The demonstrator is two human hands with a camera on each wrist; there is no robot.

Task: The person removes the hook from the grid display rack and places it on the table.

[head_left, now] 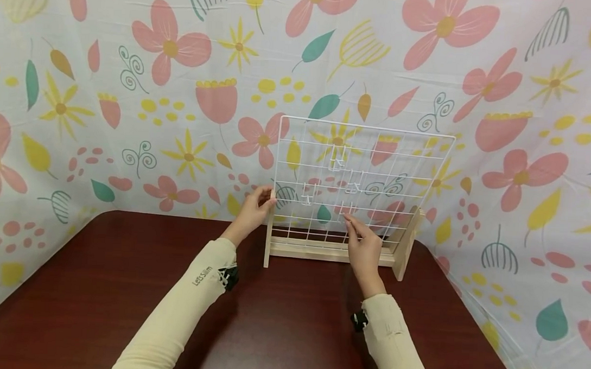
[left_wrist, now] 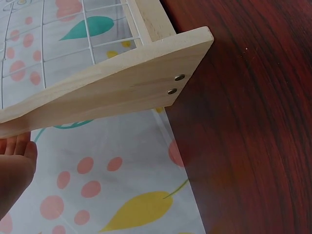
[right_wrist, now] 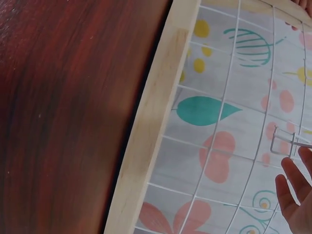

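A white wire grid rack stands upright at the back of the table, held between wooden side pieces. My left hand grips the top of the left wooden side piece; in the left wrist view its fingers show at the wood's edge. With thumb and fingertips, my right hand pinches a small white wire hook against the lower middle of the grid. Higher on the mesh hang other white hooks: an upper one, a middle one and a left one.
A wooden crossbar joins the sides at the bottom. The right wooden side piece stands beyond my right hand. Beneath is a dark red-brown table, and a flower-patterned cloth hangs close behind the rack.
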